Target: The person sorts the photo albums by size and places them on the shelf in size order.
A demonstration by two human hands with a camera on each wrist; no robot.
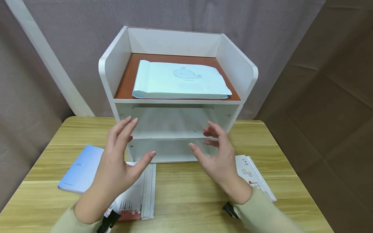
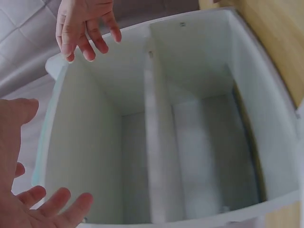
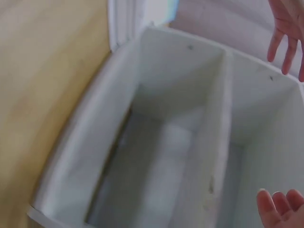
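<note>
A white two-tier desk shelf (image 1: 175, 43) stands at the back of the table, with a brown top board. On that board lies a pale blue, book-like pack (image 1: 163, 81) with a whale drawing. My left hand (image 1: 116, 161) is raised in front of the shelf's left side, fingers spread and thumb pointing inward. Opposite it, my right hand (image 1: 217, 158) hovers before the right side, fingers loosely bent. Nothing is between the two hands. Both wrist views look into the shelf's bare compartments, with the left hand (image 2: 45, 209) and right hand (image 3: 285, 211) beside the opening.
A blue book (image 1: 83, 168) lies on the wooden table (image 1: 183, 194) at left. Partly under my left forearm is a white booklet (image 1: 148, 191) with a reddish lower edge. White printed booklets (image 1: 259, 176) lie by my right wrist. Grey curtains (image 1: 180, 16) hang behind.
</note>
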